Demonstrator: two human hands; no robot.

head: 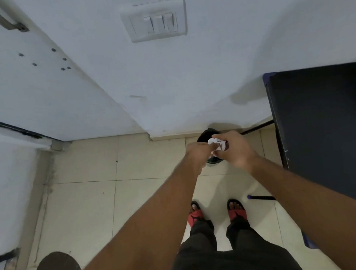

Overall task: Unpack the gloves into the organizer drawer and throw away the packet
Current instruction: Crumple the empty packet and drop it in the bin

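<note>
While over the bin (204, 136), crumpled packet (216, 143) pinched between left hand (196, 152) and right hand (235, 150) fingertips.

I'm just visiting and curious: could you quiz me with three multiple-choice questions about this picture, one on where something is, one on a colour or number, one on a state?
1. Where is the crumpled white packet?
A. On the floor tiles
B. Between both hands, above the dark bin
C. On the dark table

2. What colour are the slippers' straps?
A. Red
B. Green
C. White

3. What is the left hand doing?
A. Hanging empty
B. Pinching the packet
C. Pressing a wall switch

Answers:
1 B: the left hand and the right hand meet on it over the bin.
2 A: both slippers have red bands.
3 B: its fingertips close on the white wad.
</note>
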